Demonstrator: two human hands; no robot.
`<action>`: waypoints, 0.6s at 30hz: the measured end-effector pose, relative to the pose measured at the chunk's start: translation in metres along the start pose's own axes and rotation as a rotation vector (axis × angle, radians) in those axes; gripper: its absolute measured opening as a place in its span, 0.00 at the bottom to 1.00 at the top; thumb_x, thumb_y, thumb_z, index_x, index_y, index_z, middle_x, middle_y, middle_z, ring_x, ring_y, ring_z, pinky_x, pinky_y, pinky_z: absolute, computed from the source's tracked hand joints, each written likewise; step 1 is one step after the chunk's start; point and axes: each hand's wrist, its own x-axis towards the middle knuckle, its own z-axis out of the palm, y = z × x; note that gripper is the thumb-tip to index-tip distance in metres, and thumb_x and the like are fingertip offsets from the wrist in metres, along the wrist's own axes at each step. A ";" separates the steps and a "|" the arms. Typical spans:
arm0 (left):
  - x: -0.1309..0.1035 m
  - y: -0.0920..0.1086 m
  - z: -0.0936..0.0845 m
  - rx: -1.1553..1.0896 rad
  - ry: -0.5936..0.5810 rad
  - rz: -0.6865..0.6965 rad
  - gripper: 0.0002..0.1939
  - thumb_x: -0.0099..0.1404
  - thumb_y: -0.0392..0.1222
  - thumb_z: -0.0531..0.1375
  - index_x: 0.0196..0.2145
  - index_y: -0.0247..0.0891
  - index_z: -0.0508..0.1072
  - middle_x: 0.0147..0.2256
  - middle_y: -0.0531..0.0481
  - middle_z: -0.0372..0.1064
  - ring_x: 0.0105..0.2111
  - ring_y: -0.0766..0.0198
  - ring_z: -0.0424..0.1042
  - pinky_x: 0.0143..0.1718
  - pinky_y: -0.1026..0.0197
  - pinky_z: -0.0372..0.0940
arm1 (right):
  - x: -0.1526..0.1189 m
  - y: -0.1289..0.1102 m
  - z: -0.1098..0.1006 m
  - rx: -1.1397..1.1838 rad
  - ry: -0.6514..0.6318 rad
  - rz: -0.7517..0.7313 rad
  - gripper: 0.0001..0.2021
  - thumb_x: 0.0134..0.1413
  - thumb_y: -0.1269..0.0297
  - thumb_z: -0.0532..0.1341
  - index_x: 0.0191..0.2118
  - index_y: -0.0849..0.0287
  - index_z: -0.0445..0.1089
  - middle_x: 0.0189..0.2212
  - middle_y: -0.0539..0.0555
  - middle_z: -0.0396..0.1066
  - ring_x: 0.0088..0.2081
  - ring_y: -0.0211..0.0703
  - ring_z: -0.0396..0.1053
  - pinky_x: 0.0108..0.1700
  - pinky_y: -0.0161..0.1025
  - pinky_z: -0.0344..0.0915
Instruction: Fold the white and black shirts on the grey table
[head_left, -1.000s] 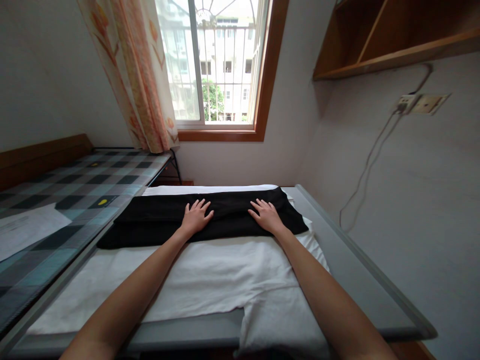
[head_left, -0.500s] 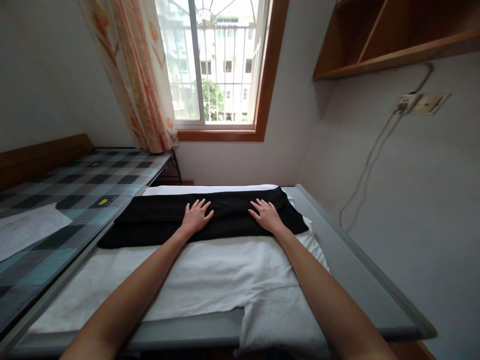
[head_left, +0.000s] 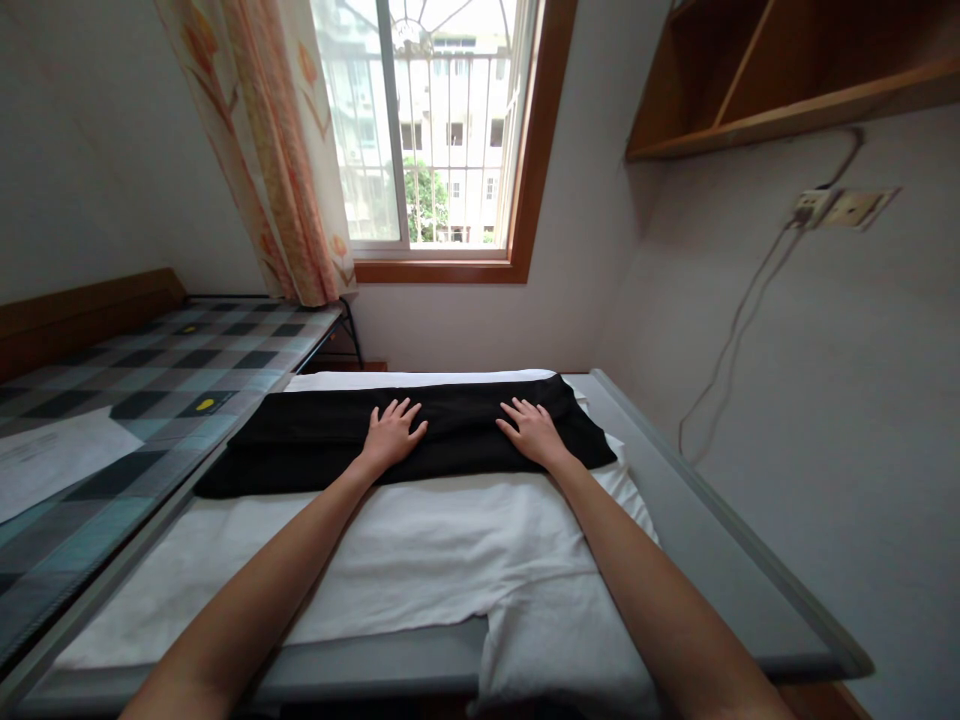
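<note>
A black folded cloth (head_left: 457, 430) lies crosswise over a white shirt (head_left: 442, 550), which is spread on a grey table (head_left: 720, 560). My left hand (head_left: 393, 433) rests flat on the black cloth left of its middle, fingers spread. Towards the cloth's right end, my right hand (head_left: 531, 430) also lies flat with its fingers apart. Neither hand grips anything. One sleeve of the shirt hangs over the table's near edge, and a strip of white fabric shows beyond the black cloth.
On the left is a bed with a checked mattress (head_left: 150, 370) and a paper sheet (head_left: 60, 455). A curtain (head_left: 277, 150) hangs beside the window (head_left: 450, 130). A wooden shelf (head_left: 795, 105) and a socket with a cable (head_left: 811, 207) are on the right wall.
</note>
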 end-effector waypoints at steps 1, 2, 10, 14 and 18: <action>0.000 0.000 0.000 -0.001 0.000 0.001 0.28 0.69 0.57 0.45 0.62 0.45 0.61 0.64 0.47 0.53 0.64 0.50 0.51 0.62 0.39 0.46 | 0.000 0.000 0.000 -0.001 0.001 -0.002 0.27 0.65 0.48 0.46 0.63 0.57 0.60 0.64 0.60 0.55 0.65 0.51 0.51 0.64 0.51 0.45; 0.000 0.000 0.000 -0.003 0.001 0.002 0.28 0.69 0.57 0.45 0.62 0.45 0.61 0.64 0.46 0.53 0.64 0.50 0.51 0.62 0.39 0.46 | 0.000 0.000 0.000 -0.001 0.003 -0.003 0.27 0.65 0.48 0.46 0.63 0.57 0.60 0.64 0.60 0.55 0.65 0.51 0.51 0.64 0.51 0.45; 0.001 -0.001 0.001 -0.006 -0.003 -0.001 0.29 0.69 0.57 0.45 0.62 0.46 0.61 0.64 0.47 0.53 0.65 0.51 0.50 0.63 0.40 0.46 | 0.000 0.000 0.000 0.005 0.001 0.002 0.28 0.65 0.48 0.46 0.63 0.57 0.60 0.64 0.60 0.55 0.65 0.51 0.50 0.64 0.50 0.45; 0.001 0.000 0.000 -0.004 -0.006 -0.003 0.28 0.69 0.57 0.45 0.62 0.45 0.61 0.64 0.47 0.53 0.65 0.51 0.50 0.62 0.40 0.46 | 0.000 0.000 0.001 0.007 0.001 0.003 0.28 0.65 0.48 0.46 0.63 0.57 0.60 0.64 0.60 0.55 0.65 0.51 0.51 0.64 0.50 0.45; 0.000 0.001 -0.001 -0.002 -0.004 -0.002 0.28 0.69 0.57 0.45 0.62 0.45 0.61 0.64 0.47 0.53 0.64 0.51 0.51 0.62 0.40 0.46 | 0.000 0.000 0.000 0.004 0.002 0.002 0.28 0.65 0.48 0.45 0.63 0.57 0.60 0.64 0.59 0.55 0.65 0.51 0.51 0.64 0.50 0.45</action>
